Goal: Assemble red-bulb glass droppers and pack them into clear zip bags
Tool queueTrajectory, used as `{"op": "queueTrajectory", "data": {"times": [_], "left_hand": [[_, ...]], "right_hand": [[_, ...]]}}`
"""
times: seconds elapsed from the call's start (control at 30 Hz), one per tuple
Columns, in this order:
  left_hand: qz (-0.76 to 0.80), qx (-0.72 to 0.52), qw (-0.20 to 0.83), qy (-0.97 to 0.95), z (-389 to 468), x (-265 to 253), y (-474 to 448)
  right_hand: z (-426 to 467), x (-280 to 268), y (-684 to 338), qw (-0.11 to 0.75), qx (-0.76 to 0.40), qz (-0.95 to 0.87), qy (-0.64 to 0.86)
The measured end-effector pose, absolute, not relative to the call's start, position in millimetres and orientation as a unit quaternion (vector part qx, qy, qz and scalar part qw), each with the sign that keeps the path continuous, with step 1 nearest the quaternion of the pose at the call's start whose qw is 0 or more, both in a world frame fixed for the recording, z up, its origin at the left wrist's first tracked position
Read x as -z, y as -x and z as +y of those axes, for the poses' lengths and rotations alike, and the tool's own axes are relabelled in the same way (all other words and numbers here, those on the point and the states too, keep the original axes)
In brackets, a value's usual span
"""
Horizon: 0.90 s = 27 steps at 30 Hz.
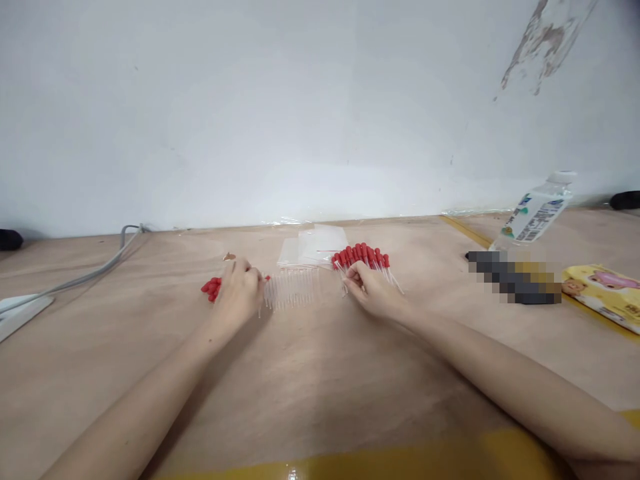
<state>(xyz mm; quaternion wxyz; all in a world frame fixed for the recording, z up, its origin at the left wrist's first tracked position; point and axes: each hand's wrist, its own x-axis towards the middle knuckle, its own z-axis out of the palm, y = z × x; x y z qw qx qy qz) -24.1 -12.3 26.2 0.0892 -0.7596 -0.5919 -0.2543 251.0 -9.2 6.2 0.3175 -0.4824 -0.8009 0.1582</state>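
Observation:
My left hand point(243, 288) is closed, its fingertips pinched together at the left end of a row of thin clear tubes point(295, 290). A speck of red and one tube show by those fingertips; what they hold is mostly hidden. Beside its outer edge lies a small pile of red rubber bulbs point(211, 289). Farther right, several droppers point(364, 255) with red bulbs and clear stems lie side by side, bulbs toward the wall. My right hand point(373, 288) rests over their stems, thumb and fingers pinching the stem of the leftmost dropper.
White sheets point(320, 244) lie behind the tubes, near the wall. To the right are a tilted plastic bottle point(537, 210), a blurred-out dark object point(515, 277) and a yellow packet point(607, 290). A grey cable point(100, 270) runs to a white flat object point(23, 313) on the left.

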Motion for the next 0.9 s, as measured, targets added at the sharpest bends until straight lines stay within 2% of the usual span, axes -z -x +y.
{"op": "queueTrajectory", "data": {"times": [0.1, 0.17, 0.27, 0.33, 0.6, 0.9], "left_hand": [[-0.53, 0.29, 0.035, 0.796, -24, -22, -2], [-0.498, 0.318, -0.036, 0.806, -30, -11, -16], [-0.477, 0.331, -0.136, 0.803, -35, 5, -27], [-0.472, 0.343, -0.168, 0.794, -35, 10, -29], [-0.448, 0.374, -0.205, 0.786, -35, 13, -30], [-0.448, 0.406, -0.201, 0.771, -33, 20, -33]], "right_hand": [[-12, 6, -256, 0.359, -0.143, -0.806, 0.448], [-17, 12, -255, 0.367, -0.123, -0.813, 0.436], [-28, 13, -252, 0.345, -0.094, -0.837, 0.415], [-34, 11, -249, 0.327, -0.08, -0.856, 0.393], [-34, 13, -244, 0.318, -0.083, -0.879, 0.346], [-37, 16, -239, 0.328, -0.153, -0.871, 0.334]]}}
